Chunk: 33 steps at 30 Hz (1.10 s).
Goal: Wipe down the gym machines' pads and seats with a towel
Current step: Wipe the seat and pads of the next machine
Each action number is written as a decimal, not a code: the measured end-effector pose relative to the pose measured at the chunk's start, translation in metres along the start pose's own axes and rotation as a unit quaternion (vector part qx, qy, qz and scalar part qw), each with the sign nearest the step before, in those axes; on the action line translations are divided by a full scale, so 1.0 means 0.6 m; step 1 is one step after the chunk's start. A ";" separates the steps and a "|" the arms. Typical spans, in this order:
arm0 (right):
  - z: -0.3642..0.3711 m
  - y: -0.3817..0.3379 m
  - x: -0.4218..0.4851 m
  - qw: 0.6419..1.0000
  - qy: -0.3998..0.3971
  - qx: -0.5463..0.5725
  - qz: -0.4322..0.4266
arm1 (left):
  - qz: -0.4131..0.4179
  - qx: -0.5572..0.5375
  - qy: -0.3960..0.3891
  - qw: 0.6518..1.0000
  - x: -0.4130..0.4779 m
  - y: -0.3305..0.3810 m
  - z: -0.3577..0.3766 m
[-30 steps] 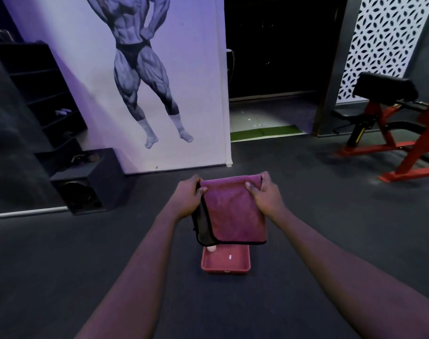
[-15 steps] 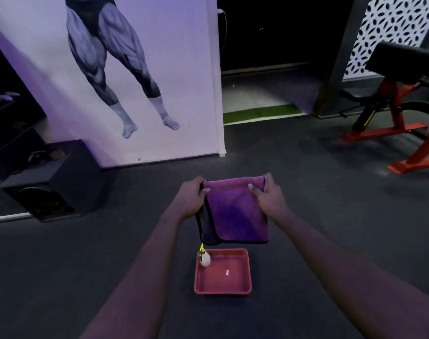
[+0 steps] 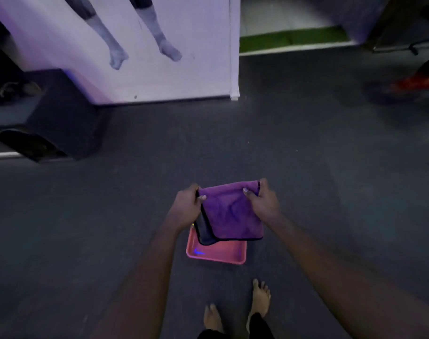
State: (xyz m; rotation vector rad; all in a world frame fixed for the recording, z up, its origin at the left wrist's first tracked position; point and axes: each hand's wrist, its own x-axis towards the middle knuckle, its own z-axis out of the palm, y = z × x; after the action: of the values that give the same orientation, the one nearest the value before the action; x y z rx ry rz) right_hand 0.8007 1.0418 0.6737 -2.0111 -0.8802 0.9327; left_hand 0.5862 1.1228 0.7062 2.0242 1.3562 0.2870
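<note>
Gaze drops steeply compared with a second ago; the dark rubber floor (image 3: 306, 167) and the person's bare feet (image 3: 261, 299) now fill the lower view, while the red-framed gym machine (image 3: 426, 79) that stood plainly at the right slides to a blurred scrap at the edge; the grip itself does not change: the left hand (image 3: 187, 206) and the right hand (image 3: 263, 204) each pinch a top corner of the folded purple microfibre towel with dark edging (image 3: 233, 214), thumbs on its near face, and it hangs between them in the air; it now covers the far part of the square pink plastic tray (image 3: 218, 256) on the floor, hiding the small white object seen there half a second ago; no pad is wiped yet, and the downward look suggests attention on the tray rather than the machine, so the wiping proper has yet to begin
</note>
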 end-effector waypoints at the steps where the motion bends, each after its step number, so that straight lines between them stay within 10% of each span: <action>1: 0.012 0.022 0.015 1.000 -0.009 -0.004 0.014 | -0.015 0.000 -0.009 1.000 0.013 -0.020 0.025; 17: 0.295 0.476 0.147 0.981 -0.064 -0.055 0.175 | -0.094 -0.014 -0.089 0.992 0.098 -0.413 0.476; 33: 0.554 0.894 0.365 0.978 -0.079 -0.135 0.139 | -0.034 0.092 -0.197 0.976 0.296 -0.757 0.851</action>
State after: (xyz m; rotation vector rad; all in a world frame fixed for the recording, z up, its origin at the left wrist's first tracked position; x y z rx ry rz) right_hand 0.7810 1.0638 0.0063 -2.3624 -0.8613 1.1960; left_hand 0.5967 1.1755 0.0022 2.0400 1.2296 -0.2690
